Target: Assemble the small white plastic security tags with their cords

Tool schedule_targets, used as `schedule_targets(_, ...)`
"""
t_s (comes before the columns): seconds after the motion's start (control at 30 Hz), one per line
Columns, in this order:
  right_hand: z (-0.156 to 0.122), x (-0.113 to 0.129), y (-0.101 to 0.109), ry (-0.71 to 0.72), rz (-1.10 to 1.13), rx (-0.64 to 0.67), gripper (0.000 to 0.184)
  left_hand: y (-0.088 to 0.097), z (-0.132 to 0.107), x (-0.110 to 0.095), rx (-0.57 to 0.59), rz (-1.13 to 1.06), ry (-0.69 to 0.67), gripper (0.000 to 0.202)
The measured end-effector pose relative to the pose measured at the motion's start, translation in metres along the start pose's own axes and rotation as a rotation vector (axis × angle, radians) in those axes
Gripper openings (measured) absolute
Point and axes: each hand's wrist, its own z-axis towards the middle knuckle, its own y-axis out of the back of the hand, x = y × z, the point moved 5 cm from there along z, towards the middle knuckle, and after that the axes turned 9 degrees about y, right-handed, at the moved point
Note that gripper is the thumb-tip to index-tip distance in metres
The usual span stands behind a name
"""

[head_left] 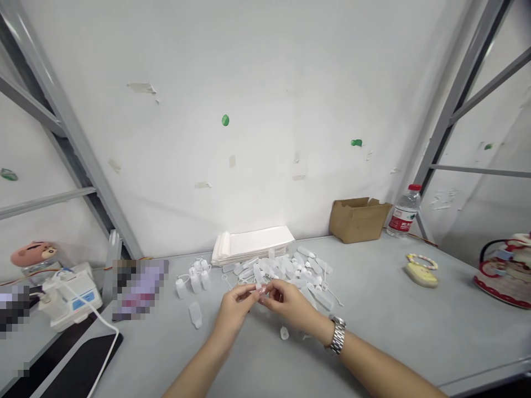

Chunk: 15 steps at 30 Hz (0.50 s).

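In the head view, my left hand (237, 305) and my right hand (292, 305) meet fingertip to fingertip over the table. Pinched between them is a small white plastic piece (258, 286), mostly covered by the fingers. Just beyond lies a loose pile of translucent plastic bottles (277, 268) mixed with looped white caps. Left of the pile, several capped bottles (194, 282) stand upright in a group. An uncapped bottle (195, 315) lies flat nearer to me. Below my right hand rests a loose white cap (284, 333).
A stack of white paper sheets (257, 244) sits against the wall. Toward the right are a cardboard box (360, 221), a water bottle (402, 214) and a yellow item (421, 275) with a beaded loop. At left are a power strip (72, 296), its white cable and a black mat (78, 367).
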Motion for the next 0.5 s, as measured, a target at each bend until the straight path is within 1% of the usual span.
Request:
schedule_targets(0.07,0.001,0.003,0.003,0.016,-0.023,0.034,0.026,0.003,0.0,0.001,-0.009,-0.038,0.029,0.038)
schedule_targets(0.1,0.003,0.006,0.009,0.029,-0.046,0.046,0.026,0.004,0.001,0.001,-0.004,-0.076,0.042,0.036)
schedule_targets(0.17,0.006,0.009,0.029,0.028,-0.149,0.025,0.023,0.007,0.001,0.0,0.056,-0.215,0.079,0.032)
schedule_targets(0.2,0.007,0.008,0.045,-0.005,-0.235,-0.01,0.021,0.007,0.001,0.0,0.103,-0.309,0.109,0.029)
schedule_targets(0.23,0.007,0.005,0.062,-0.061,-0.349,-0.042,0.018,0.006,0.001,0.0,0.153,-0.408,0.148,0.026)
schedule_targets(0.27,0.006,-0.001,0.079,-0.149,-0.482,-0.056,0.017,0.005,0.001,0.0,0.195,-0.498,0.19,0.024)
schedule_targets(0.3,0.003,-0.009,0.096,-0.274,-0.615,-0.04,0.016,0.004,0.0,0.0,0.221,-0.569,0.23,0.022)
schedule_targets(0.37,-0.003,-0.024,0.123,-0.423,-0.695,-0.019,0.009,0.003,-0.001,0.001,0.215,-0.63,0.297,0.022)
schedule_targets(0.43,-0.01,-0.039,0.137,-0.551,-0.705,0.044,0.005,0.002,-0.002,0.002,0.182,-0.616,0.34,0.023)
schedule_targets(0.5,-0.014,-0.05,0.141,-0.618,-0.663,0.109,0.007,0.0,-0.003,0.003,0.164,-0.585,0.366,0.023)
